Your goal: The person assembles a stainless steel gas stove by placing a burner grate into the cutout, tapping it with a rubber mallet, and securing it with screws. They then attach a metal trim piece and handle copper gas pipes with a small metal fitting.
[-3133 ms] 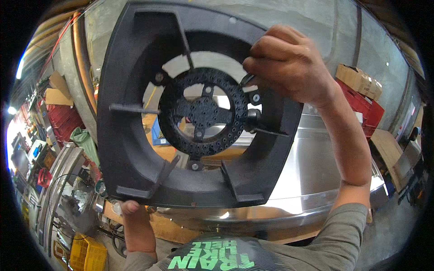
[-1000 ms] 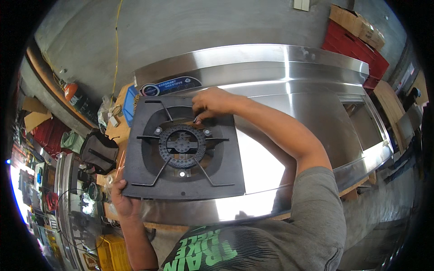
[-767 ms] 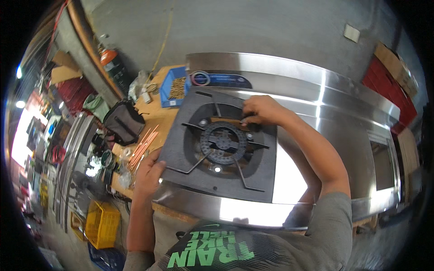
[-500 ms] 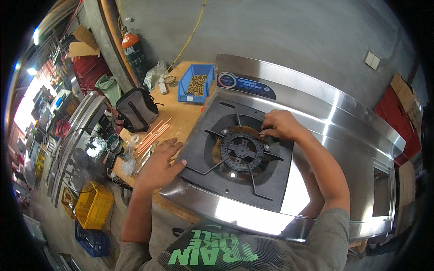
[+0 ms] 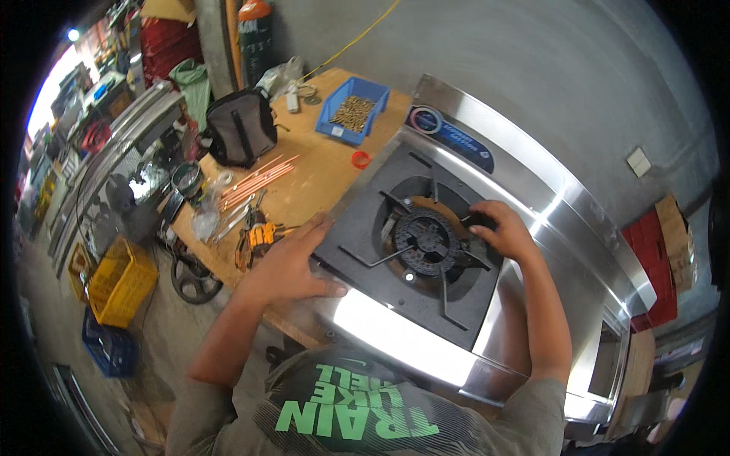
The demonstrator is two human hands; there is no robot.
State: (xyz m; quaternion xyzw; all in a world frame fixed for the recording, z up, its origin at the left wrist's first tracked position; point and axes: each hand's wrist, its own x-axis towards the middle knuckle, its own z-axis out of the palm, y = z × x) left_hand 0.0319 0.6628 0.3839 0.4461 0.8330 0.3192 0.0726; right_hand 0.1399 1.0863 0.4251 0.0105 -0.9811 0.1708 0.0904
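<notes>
A stainless steel gas stove (image 5: 525,304) stands before me, with a square black top plate (image 5: 357,220) and a round dark burner (image 5: 426,242) in its recess. Thin black support prongs reach inward around the burner. My left hand (image 5: 293,266) lies spread along the stove's left edge, its thumb over the front corner, holding nothing. At the recess's far right side, my right hand (image 5: 503,230) is curled, thumb and forefinger closing around a dark part; the hand hides what part it is.
On the wooden table (image 5: 323,178) left of the stove are a blue bin (image 5: 365,114) of brass fittings, a red ring (image 5: 360,159), copper rods (image 5: 258,181), an orange-and-black tool (image 5: 260,234) and a grey bag (image 5: 242,125). A yellow crate (image 5: 122,280) stands on the floor.
The view has turned, so the stove sits tilted further right. My left thumb has come onto the front corner. My right fingers look less tightly pinched, at the same side of the burner.
</notes>
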